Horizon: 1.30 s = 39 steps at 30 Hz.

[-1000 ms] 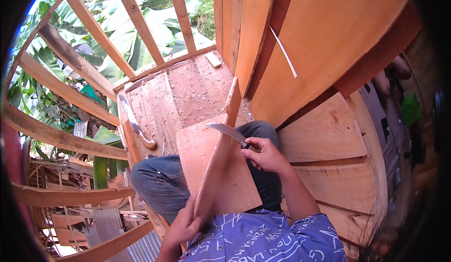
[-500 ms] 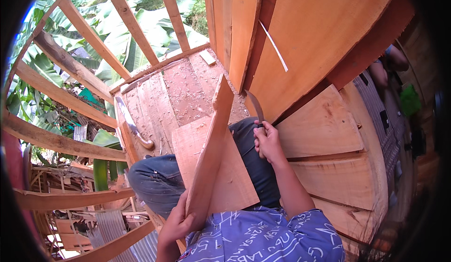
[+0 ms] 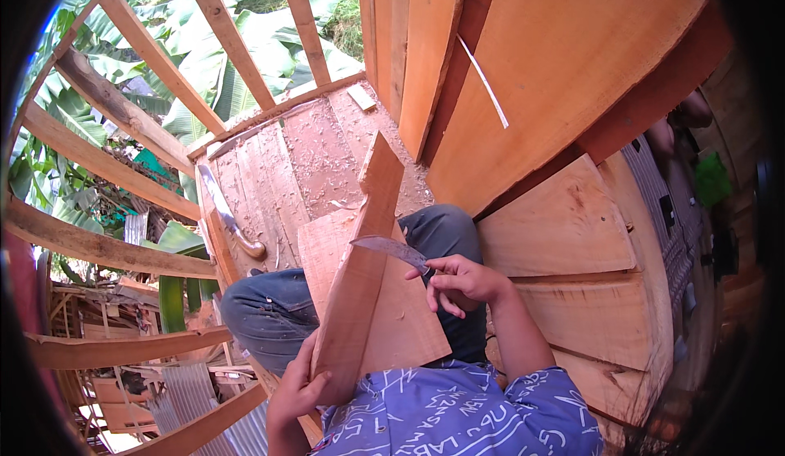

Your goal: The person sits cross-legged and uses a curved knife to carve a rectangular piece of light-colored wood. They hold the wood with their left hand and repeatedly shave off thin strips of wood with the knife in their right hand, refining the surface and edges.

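My left hand (image 3: pixel 309 380) grips the near end of a long wooden board (image 3: pixel 360 292), which stands on edge and slants away from me. Under it, a flat wooden piece (image 3: pixel 409 325) lies across my lap. My right hand (image 3: pixel 459 283) holds a knife (image 3: pixel 391 249) by its handle, mostly hidden in the fingers. The curved blade points left, over or against the upright board; whether it touches cannot be made out. A notch shows in the board's left edge near its far end.
A large curved blade with a wooden handle (image 3: pixel 249 243) lies at the left floor edge. Shavings cover the plank floor (image 3: pixel 319 153), where a small wood block (image 3: pixel 361 98) lies. Wooden railing slats (image 3: pixel 147 125) stand left; tall planks (image 3: pixel 564 47) lean right. A person (image 3: pixel 683 121) is at far right.
My right hand has swung the knife from pointing up and away to pointing left across the board. The board has tilted slightly, with my left hand still on it.
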### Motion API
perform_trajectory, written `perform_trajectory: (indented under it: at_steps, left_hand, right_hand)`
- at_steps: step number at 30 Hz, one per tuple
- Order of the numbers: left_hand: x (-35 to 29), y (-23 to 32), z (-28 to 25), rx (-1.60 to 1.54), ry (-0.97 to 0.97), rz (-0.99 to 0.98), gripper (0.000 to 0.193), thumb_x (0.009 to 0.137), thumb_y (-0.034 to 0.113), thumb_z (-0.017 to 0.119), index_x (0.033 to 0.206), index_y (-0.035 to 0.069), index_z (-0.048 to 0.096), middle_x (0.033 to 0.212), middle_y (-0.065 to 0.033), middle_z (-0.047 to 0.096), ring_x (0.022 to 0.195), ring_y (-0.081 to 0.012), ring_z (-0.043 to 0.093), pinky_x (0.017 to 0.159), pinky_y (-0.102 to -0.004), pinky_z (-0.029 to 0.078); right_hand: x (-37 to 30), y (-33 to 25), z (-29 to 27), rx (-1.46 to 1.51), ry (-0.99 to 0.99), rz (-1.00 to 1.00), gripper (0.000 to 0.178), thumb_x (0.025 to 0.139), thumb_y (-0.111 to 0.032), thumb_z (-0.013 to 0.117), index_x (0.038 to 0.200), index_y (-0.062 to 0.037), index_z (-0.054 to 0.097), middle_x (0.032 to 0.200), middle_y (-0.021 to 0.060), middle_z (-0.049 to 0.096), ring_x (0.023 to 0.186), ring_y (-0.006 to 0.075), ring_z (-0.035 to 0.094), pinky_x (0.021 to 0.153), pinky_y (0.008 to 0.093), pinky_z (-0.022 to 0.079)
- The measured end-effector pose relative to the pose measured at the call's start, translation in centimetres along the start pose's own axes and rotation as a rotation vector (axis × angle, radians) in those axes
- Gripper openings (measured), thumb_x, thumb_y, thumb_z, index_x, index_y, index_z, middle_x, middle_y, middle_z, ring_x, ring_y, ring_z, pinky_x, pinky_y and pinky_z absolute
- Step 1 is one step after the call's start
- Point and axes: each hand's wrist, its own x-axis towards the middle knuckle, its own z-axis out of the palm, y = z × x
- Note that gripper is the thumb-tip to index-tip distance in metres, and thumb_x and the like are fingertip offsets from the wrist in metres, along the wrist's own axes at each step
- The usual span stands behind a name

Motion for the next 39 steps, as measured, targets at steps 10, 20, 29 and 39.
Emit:
perform_trajectory:
  at_steps: [10,20,29,39]
  left_hand:
    - [-0.4,1.9,-1.5,0.100,-0.043,-0.038,0.071,0.079,-0.005,0.057,0.146,-0.004,0.035,0.137,-0.0153,0.053,0.131,-0.0203,0.045,0.110,-0.0339,0.032]
    - [0.0,1.2,-1.8,0.068,-0.015,-0.024,0.070,0.080,-0.007,0.058,0.146,-0.004,0.035,0.137,-0.0157,0.052,0.132,-0.0207,0.045,0.110,-0.0336,0.032]
    - [0.0,2.0,-1.6,0.176,-0.010,-0.019,0.071,0.078,-0.008,0.056,0.146,-0.001,0.037,0.132,-0.0180,0.057,0.128,-0.0240,0.051,0.108,-0.0341,0.036]
    - [0.6,2.1,-1.8,0.201,0.028,-0.003,0.072,0.075,-0.009,0.056,0.145,0.001,0.040,0.126,-0.0216,0.063,0.125,-0.0297,0.057,0.104,-0.0348,0.040]
  right_hand:
    - [2.3,0.7,0.4,0.263,0.252,-0.147,0.029,0.103,-0.018,0.044,0.127,-0.0027,0.050,0.065,0.0054,0.052,0.041,0.0106,0.048,0.037,0.0227,0.040]
    - [2.4,0.1,2.4,-0.266,0.388,-0.047,0.027,0.102,-0.014,0.047,0.125,-0.0024,0.056,0.066,-0.0008,0.054,0.044,0.0057,0.046,0.041,0.0202,0.039]
    - [1.2,-1.5,1.7,-0.308,0.401,0.086,0.031,0.105,-0.026,0.043,0.118,-0.0030,0.060,0.061,-0.0034,0.048,0.044,0.0040,0.044,0.038,0.0207,0.037]
    - [1.2,-1.3,1.5,-0.290,0.635,-0.043,0.026,0.102,-0.025,0.052,0.106,-0.0016,0.063,0.061,-0.0028,0.050,0.043,0.0040,0.043,0.039,0.0221,0.035]
